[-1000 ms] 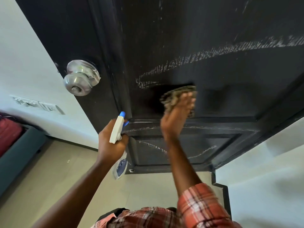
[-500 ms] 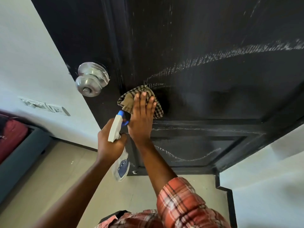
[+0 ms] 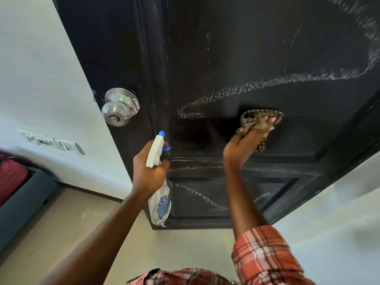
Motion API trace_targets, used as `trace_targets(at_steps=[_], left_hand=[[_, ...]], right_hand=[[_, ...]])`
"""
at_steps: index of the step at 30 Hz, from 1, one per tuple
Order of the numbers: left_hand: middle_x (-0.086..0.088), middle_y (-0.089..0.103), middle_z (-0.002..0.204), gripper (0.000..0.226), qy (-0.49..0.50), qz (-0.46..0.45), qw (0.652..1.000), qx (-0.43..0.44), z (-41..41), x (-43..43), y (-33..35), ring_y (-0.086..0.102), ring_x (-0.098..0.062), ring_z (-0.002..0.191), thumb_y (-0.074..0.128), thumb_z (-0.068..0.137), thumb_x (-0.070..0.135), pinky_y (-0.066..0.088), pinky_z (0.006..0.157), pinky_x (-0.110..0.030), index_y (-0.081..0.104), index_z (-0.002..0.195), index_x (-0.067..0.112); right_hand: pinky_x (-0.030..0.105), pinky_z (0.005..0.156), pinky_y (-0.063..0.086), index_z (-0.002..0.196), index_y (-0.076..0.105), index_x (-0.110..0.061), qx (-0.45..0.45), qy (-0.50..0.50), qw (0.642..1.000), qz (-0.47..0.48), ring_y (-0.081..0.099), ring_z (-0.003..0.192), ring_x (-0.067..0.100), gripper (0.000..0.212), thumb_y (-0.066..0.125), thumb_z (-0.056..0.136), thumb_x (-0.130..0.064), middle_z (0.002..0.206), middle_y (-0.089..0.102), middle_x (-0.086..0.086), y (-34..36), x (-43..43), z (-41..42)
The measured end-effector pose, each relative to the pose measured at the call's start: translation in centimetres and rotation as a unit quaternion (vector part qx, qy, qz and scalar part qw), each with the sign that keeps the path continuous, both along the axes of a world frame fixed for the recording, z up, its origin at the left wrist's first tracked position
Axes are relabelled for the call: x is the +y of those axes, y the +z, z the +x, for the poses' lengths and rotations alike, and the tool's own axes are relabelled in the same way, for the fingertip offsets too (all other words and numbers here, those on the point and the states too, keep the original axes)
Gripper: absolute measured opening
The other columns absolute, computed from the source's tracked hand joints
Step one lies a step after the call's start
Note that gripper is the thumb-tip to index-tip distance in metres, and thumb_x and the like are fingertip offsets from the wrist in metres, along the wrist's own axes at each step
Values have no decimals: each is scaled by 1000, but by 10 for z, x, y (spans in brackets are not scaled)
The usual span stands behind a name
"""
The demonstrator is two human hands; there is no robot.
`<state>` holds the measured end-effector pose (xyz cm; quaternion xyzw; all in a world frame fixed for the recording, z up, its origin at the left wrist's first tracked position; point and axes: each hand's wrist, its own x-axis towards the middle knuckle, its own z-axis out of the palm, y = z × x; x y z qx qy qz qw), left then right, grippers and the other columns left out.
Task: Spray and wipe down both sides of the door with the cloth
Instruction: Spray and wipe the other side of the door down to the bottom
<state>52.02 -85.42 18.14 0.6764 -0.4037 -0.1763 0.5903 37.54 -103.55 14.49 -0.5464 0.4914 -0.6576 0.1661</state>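
A black panelled door [image 3: 236, 48] fills the upper view, streaked with white chalky arcs. My right hand [image 3: 244, 142] presses a checked brown cloth [image 3: 261, 118] flat against the door's middle panel, just under the long white streak. The patch to the left of the cloth looks dark and wiped. My left hand [image 3: 148, 171] grips the neck of a white spray bottle [image 3: 159, 194] with a blue nozzle, held close to the door's left moulding, below the silver round knob [image 3: 119, 106].
A white wall with a switch plate [image 3: 53, 141] runs along the left. Low at the far left stands a grey bench with a red cushion [image 3: 10, 177]. Beige floor tiles lie below. Another white wall rises at the right.
My right hand has swept the cloth from the panel's left edge back to the right along the door. The spray bottle in my left hand has stayed in place.
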Motion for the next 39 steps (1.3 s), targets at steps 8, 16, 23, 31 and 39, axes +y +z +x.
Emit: trace_targets(at_steps=[8, 16, 23, 31, 39], left_hand=[[14, 54, 76, 49, 62, -40, 994, -75, 24, 9, 28, 56, -3, 66, 67, 72, -11, 44, 55, -11, 54, 103, 24], [-2, 59, 89, 41, 57, -26, 997, -48, 24, 7, 21, 60, -19, 78, 67, 79, -4, 50, 66, -22, 57, 108, 22], [5, 58, 85, 42, 48, -23, 998, -32, 16, 6, 22, 59, -17, 75, 67, 80, -4, 48, 62, -19, 55, 106, 27], [9, 57, 76, 44, 64, -42, 996, -44, 18, 2, 33, 58, -8, 66, 64, 74, -10, 49, 54, -17, 56, 99, 26], [4, 62, 85, 41, 16, -49, 998, -27, -14, -22, 38, 63, -19, 73, 65, 78, -7, 51, 59, -19, 60, 104, 24]], right_hand=[[46, 120, 3, 148, 28, -8, 299, 81, 931, -191, 15, 143, 39, 61, 35, 87, -14, 153, 36, 17, 21, 67, 131], [33, 120, -1, 148, 21, 8, 127, -46, 988, -75, 11, 146, 39, 61, 46, 93, -2, 156, 19, 28, 32, -2, 20], [2, 108, -3, 143, 19, 18, -110, -37, 993, -8, 17, 143, 37, 55, 43, 99, -4, 151, 17, 38, 61, -3, 4], [47, 121, 4, 149, 25, -7, 315, 74, 921, -218, 13, 145, 39, 66, 40, 85, -4, 155, 32, 15, 50, 42, 108], [36, 120, -2, 149, 20, 7, 195, -41, 973, -120, 7, 146, 40, 62, 43, 92, 0, 156, 16, 28, 60, -43, -47]])
